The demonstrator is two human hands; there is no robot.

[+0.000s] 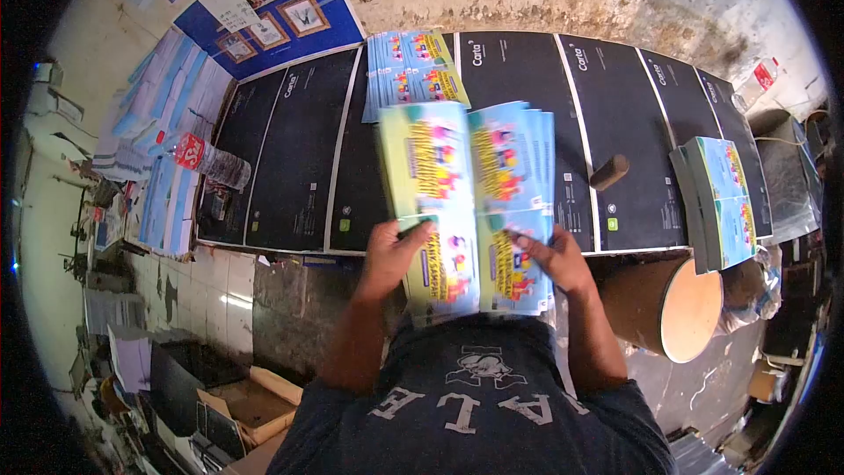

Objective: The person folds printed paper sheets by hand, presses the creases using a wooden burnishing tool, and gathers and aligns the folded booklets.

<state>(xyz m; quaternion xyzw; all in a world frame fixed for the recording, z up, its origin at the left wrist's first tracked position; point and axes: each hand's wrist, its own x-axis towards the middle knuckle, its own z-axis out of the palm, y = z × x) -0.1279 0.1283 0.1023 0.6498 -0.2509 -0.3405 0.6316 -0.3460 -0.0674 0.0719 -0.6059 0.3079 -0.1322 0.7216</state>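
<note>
My left hand (392,255) grips the left edge of a bundle of printed sheets (431,167), thumb on top. The right edge of the bundle is in my right hand (559,259), its thumb pressed on the front. These sheets are blue, yellow and white with colourful lettering, slightly fanned at the upper right and blurred at the left. They hang in front of my chest, over the near edge of the black table (290,158). Behind them a fanned stack of similar sheets (409,62) lies near the table's back edge.
A thick stack of printed sheets (734,202) lies at the table's right end. Left of it stands a dark cylindrical object (610,172). A bottle (211,161) lies at the left, beside piled papers (163,123). A round drum (690,310) stands below right.
</note>
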